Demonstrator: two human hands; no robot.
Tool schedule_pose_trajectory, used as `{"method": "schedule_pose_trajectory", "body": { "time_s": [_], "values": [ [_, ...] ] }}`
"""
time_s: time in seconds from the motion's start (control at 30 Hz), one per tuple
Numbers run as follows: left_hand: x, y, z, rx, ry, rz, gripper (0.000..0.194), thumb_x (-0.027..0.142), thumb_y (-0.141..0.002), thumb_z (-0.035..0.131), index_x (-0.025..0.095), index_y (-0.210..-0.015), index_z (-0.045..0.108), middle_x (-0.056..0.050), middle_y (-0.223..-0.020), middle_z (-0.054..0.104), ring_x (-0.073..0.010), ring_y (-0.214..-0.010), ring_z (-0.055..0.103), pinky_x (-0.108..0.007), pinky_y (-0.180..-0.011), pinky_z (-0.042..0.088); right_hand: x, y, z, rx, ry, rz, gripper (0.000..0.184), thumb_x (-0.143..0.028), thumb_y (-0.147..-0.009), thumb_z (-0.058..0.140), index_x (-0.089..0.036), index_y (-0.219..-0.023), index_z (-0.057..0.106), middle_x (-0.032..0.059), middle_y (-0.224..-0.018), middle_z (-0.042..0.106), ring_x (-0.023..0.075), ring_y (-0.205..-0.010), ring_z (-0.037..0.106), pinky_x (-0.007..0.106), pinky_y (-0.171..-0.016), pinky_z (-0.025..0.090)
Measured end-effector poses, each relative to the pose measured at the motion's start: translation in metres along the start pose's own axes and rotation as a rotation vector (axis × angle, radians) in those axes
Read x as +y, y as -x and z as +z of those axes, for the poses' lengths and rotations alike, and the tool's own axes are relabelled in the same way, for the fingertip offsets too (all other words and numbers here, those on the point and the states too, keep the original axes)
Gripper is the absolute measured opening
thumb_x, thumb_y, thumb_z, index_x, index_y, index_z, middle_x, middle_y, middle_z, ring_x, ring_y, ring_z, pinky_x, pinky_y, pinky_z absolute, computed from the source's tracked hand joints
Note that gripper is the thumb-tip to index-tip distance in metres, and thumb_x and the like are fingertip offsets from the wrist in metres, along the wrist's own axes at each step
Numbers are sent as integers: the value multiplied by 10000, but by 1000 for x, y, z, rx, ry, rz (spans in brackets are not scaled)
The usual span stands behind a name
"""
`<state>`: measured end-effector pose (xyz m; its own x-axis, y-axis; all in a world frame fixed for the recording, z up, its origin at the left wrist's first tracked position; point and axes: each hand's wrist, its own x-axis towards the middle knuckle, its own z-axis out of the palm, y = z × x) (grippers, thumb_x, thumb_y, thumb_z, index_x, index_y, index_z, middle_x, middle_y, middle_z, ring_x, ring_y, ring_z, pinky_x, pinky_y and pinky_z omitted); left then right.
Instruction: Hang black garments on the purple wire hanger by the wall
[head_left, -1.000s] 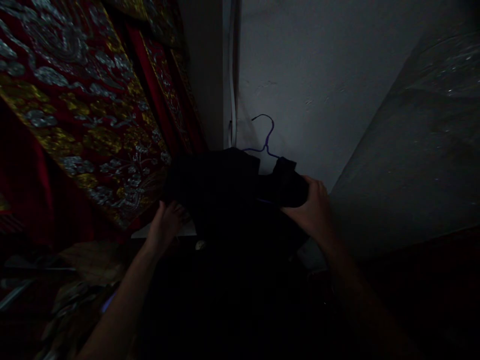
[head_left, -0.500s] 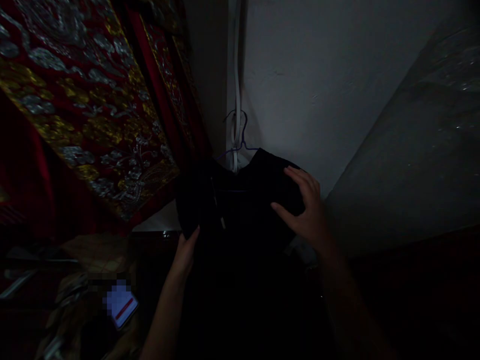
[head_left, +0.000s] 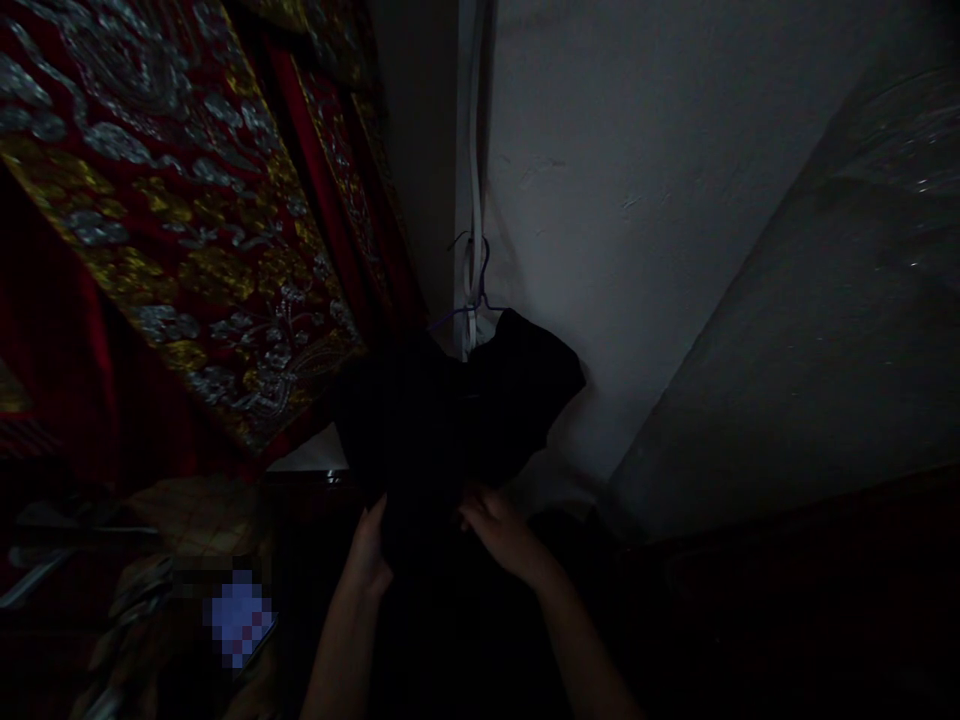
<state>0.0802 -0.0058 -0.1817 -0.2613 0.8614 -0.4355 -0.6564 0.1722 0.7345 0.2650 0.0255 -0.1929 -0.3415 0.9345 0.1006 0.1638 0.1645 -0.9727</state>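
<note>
A black garment [head_left: 517, 385], which looks like a short-sleeved top, hangs on a thin purple-blue wire hanger [head_left: 484, 290] in the middle of the view. My left hand [head_left: 369, 550] is closed on the garment's left side, its fingers partly hidden by the dark cloth. Lower on the front, my right hand [head_left: 487, 520] has its fingers curled and pinched at the fabric. Folds and edges of the cloth are hard to make out in the dim light.
White cables [head_left: 474, 150] run down the wall corner behind the hanger. Red cloth with gold and silver embroidery [head_left: 202, 230] hangs on the left. Below it is a lit, blurred-out phone screen [head_left: 238, 620] among cluttered things. A pale wall [head_left: 615, 200] and a greyish sheet [head_left: 810, 350] stand right.
My right hand has left the garment's right shoulder and moved down and left to its front. My left hand has dropped slightly. The garment's right shoulder now droops and looks narrower.
</note>
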Motion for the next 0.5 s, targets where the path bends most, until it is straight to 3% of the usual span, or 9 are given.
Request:
{"method": "schedule_pose_trajectory", "body": {
  "time_s": [0.1,0.2,0.37,0.5],
  "values": [
    [0,6,5,-3,36,0,206,244,-608,816,156,-714,664,-67,-770,772,-304,-877,768,-369,-787,622,-3,-3,15,-43,1,-6,316,-434,-967,477,-199,-791,596,21,-744,640,166,-717,595,281,-676,442],
    [2,10,6,13,39,-15,220,229,-591,827,142,-728,679,-65,-731,763,-300,-849,767,-362,-776,618,-4,0,16,-42,-63,-4,268,-331,-942,470,-197,-726,555,5,-685,602,148,-675,584,264,-667,428],
    [-2,16,10,60,48,-23,205,224,-593,828,144,-710,680,-24,-606,708,-260,-710,750,-352,-735,614,-3,6,13,22,-79,-2,103,-288,-881,558,-206,-821,578,-9,-722,621,154,-676,590,260,-641,446],
    [-10,16,13,-1,43,-53,231,259,-587,846,141,-682,672,-23,-569,684,-259,-675,739,-362,-725,610,-2,8,17,64,-103,-15,132,-255,-879,495,-209,-785,575,-6,-698,614,158,-658,588,267,-638,464]
  ]
}}
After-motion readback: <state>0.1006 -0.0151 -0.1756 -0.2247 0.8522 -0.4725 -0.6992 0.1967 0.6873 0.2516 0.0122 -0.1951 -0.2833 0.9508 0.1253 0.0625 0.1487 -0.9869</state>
